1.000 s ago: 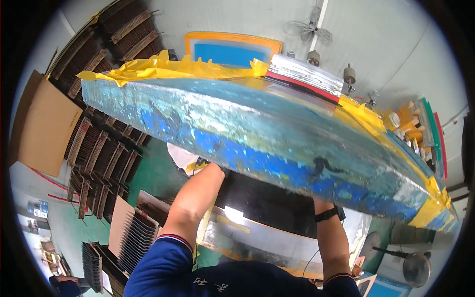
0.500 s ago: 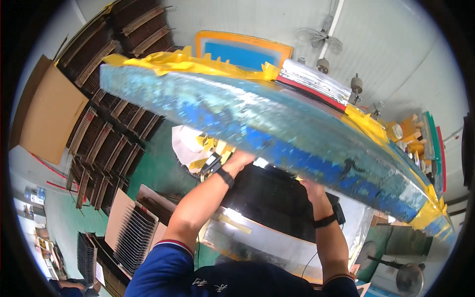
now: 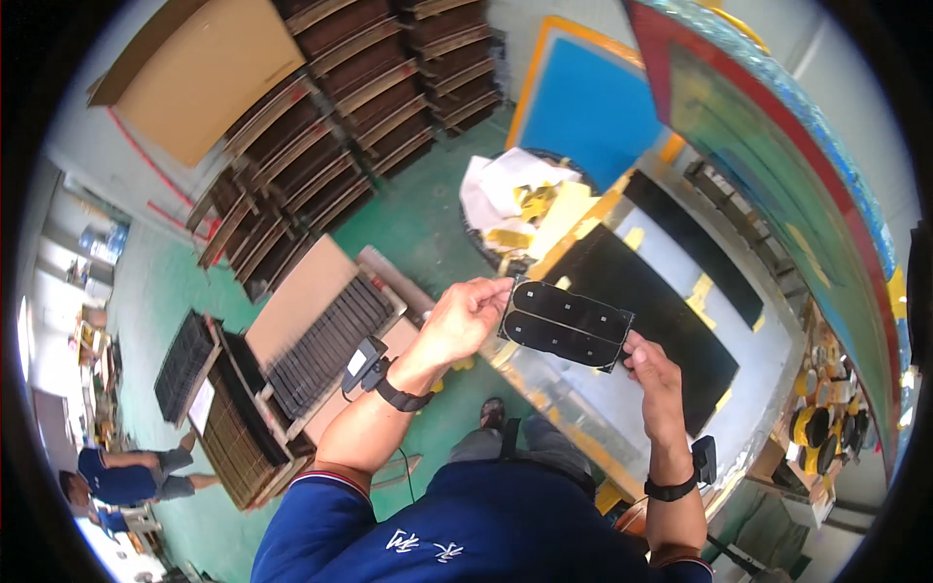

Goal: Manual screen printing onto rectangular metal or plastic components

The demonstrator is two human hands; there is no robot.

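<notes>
Head, panel (image 3: 567,327): one, glossy, black (roughly rectangular)
Left hand (image 3: 466,319): corner narrowly pinched
Right hand (image 3: 654,374): opposite end narrowly pinched

Green painted floor (image 3: 155,291), shiny in places. Pale grey wall (image 3: 517,39) behind. Pale worktop (image 3: 763,364) with yellow-taped edges. Round dark bin (image 3: 569,165) just beside worktop's left edge, piled with white paper (image 3: 489,189) and yellow scraps (image 3: 535,201). Blue rectangular panel with orange frame (image 3: 588,107) upright beyond far-left corner. Tall dark brown slatted racks (image 3: 340,107) well left of worktop, large flat brown cardboard sheet (image 3: 228,73) against them, thin red bar (image 3: 146,155) nearby. Low tan-board rack (image 3: 296,291) on floor. Yellow and black rolls (image 3: 814,428) past right edge. Far left: cluttered pale area, bright light, details too small.
</notes>
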